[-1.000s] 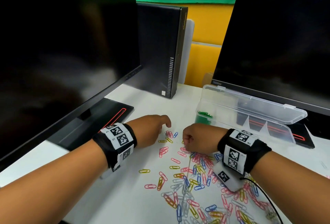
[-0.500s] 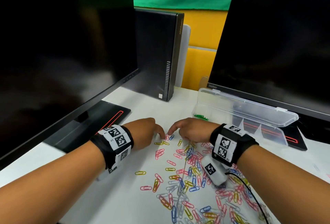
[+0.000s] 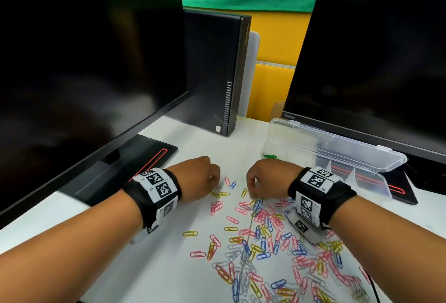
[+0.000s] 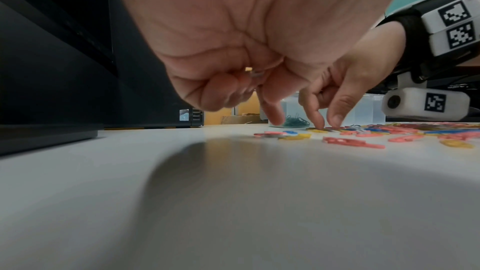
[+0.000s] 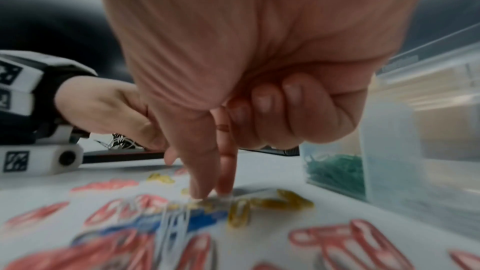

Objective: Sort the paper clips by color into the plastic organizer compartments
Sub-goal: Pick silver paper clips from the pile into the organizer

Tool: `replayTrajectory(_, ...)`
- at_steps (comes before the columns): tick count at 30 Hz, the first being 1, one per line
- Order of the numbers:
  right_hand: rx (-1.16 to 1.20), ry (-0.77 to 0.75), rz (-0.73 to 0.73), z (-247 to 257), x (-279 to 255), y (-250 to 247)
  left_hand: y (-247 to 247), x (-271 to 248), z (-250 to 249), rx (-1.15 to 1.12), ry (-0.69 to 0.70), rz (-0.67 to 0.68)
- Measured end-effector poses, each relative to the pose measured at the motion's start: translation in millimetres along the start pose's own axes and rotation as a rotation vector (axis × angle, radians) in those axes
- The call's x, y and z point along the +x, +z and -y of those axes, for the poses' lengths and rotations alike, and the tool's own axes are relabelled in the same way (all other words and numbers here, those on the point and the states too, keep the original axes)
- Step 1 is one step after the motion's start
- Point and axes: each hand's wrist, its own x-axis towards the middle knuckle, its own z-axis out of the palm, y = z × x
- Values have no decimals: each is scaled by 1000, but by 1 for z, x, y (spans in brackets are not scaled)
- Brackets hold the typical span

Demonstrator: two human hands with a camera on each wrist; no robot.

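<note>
Sorting paper clips (image 3: 265, 237): mixed pile of pink, yellow, blue and white ones spread flat on the white worktop (image 3: 169, 242), just in front of the plastic organizer (image 3: 337, 155) and running back toward me on its near side. Green clips (image 3: 270, 156) sit in the organizer's left end compartment; its other compartments look clear, contents not readable. Organizer lid is hinged open, leaning back toward the monitor behind it.

My right hand (image 3: 268, 177) is at the pile's far edge, just near-left of the organizer. Grip: thumb and index finger (image 5: 207, 167) extended down, tips touching a yellow clip (image 5: 239, 213) among the white ones on the worktop; the other three fingers curled into the palm. Can't tell whether the clip is actually pinched yet.

My left hand (image 3: 198, 177) is further left of the organizer, beside the pile's far-left corner. Grip: fingers curled into a loose fist, index finger (image 4: 270, 110) pointing down near the worktop. Something small and yellowish (image 4: 248, 69) shows inside the curled fingers, too blurred to identify.

Tagged wristbands on both wrists. Left of the organizer: a black PC tower (image 3: 214, 73), then a dark monitor (image 3: 84, 61).
</note>
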Motion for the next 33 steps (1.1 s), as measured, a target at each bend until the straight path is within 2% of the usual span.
replayTrajectory(3, 7, 4, -14, -1, 0, 7, 0, 0, 2, 13, 21, 29)
replayTrajectory(10, 36, -8, 24, 1, 4, 10, -3, -3, 0, 55, 29, -24)
replayTrajectory(12, 157, 4, 11, 2, 1, 6, -2, -4, 0, 48, 34, -13)
replayTrajectory(16, 566, 94, 16, 1, -7, -7, 0, -1, 2, 51, 41, 22)
replayTrajectory(18, 639, 106, 31, 1, -10, -8, 1, 0, 3, 63, 34, 25)
replayTrajectory(22, 642, 60, 135, 8, -11, -6, 0, -1, 3, 57, 19, -22)
replayTrajectory(23, 579, 49, 146, 10, -12, -5, 0, -1, 3, 48, 10, -35)
replayTrajectory(26, 173, -12, 89, 14, -14, 5, 0, -1, 3, 62, -4, -26)
replayTrajectory(28, 47, -30, 48, 15, -14, 12, 0, -1, 3, 83, -11, -15)
replayTrajectory(33, 141, -34, 54, 8, -11, 15, 1, 0, 2, 100, -55, -21)
